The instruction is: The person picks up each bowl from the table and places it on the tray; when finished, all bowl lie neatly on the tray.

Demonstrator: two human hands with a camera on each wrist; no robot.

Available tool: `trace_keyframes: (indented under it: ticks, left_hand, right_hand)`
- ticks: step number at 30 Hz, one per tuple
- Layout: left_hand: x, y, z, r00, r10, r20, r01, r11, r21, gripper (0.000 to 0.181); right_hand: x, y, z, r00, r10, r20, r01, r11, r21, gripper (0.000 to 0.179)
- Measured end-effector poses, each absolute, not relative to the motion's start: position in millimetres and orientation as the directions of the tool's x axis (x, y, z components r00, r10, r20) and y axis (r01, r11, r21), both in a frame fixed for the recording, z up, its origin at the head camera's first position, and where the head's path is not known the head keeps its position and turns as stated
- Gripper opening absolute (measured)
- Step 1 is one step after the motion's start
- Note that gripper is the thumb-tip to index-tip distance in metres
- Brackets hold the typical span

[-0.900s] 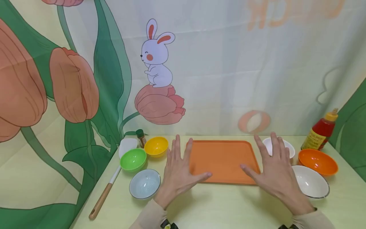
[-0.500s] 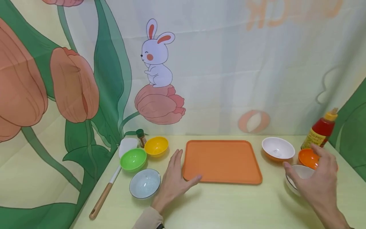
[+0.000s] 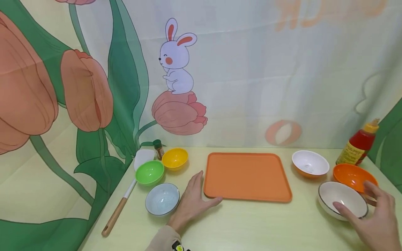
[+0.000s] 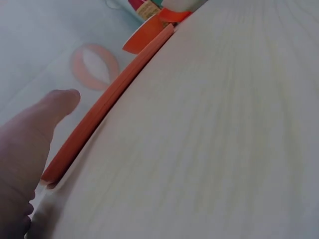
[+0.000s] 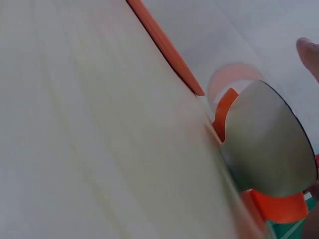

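At the right, my right hand (image 3: 378, 218) hovers by a cream bowl (image 3: 342, 195) with a dark rim. Its thumb reaches over the near side of the bowl while the fingers are bent toward the far right rim. In the right wrist view the thumb (image 5: 310, 57) stands apart from this bowl. My left hand (image 3: 190, 202) lies at the front left corner of an orange tray (image 3: 248, 177), thumb spread wide, holding nothing. A pale blue bowl (image 3: 162, 198) sits just left of it; whether they touch I cannot tell.
Behind the cream bowl are a white-and-orange bowl (image 3: 310, 163), an orange bowl (image 3: 355, 176) and a red sauce bottle (image 3: 358, 144). Left stand a green bowl (image 3: 150, 172), a yellow bowl (image 3: 175, 158), a spice jar (image 3: 158, 150) and a long-handled spatula (image 3: 116, 216).
My right hand has moved right from beside the tray to the cream bowl. My left hand has drawn back and lowered slightly at the tray's left corner.
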State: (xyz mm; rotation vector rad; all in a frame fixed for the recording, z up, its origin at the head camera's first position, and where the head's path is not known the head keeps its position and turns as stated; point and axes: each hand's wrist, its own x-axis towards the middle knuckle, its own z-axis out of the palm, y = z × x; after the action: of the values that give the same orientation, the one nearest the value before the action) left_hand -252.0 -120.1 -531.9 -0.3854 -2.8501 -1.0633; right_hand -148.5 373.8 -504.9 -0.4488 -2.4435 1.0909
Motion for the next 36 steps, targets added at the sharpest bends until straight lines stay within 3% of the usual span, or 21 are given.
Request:
trace_keyframes:
  ticks: [5,13,27,30,36]
  left_hand:
    - [-252.5,-119.5,-535.1,-0.968,0.218,0.121,0.247,0.773,0.584,0.128]
    - [-255.9,-122.5,-537.7,-0.956,0.247,0.160,0.294,0.782,0.550,0.111]
    - [-254.8,-127.2,-537.6,-0.953,0.252,0.167,0.302,0.774,0.556,0.103]
    - [-255.1,-127.5,-538.3,-0.950,0.258,0.176,0.312,0.766,0.562,0.101]
    - [-255.9,-126.1,-540.0,-0.951,0.259,0.171,0.310,0.766,0.563,0.101]
  right_hand:
    - [-145.1,379.0,-515.3,-0.882,0.446,0.150,0.181,0.615,-0.768,0.120]
    - [-149.8,390.3,-529.1,-0.919,0.370,0.139,0.148,0.648,-0.747,0.129]
    - [-155.1,377.2,-523.7,-0.877,0.473,-0.087,0.378,0.565,-0.733,0.146]
    - [-153.9,371.7,-522.7,-0.873,0.481,-0.079,0.376,0.562,-0.736,0.146]
    - [-151.8,362.4,-520.0,-0.897,0.438,0.058,0.241,0.594,-0.767,0.137]
